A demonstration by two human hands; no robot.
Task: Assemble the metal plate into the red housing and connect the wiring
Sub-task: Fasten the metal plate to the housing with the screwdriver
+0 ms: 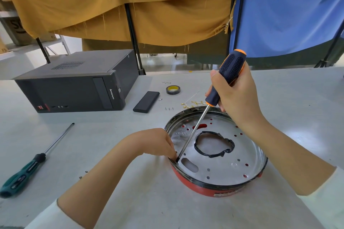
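One head-worn wide-angle view looks forward and steeply down across the table [290,98], close above its near edge. It faces the far edge, where hanging cloths [130,5] close the background. Straight lines bow toward the frame's corners.

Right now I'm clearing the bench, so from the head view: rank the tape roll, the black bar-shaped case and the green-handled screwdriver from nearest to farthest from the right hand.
1. Tape roll: just left of the right hand, behind the red housing.
2. Black bar-shaped case: farther left, beside the computer tower.
3. Green-handled screwdriver: far left, near the table edge.
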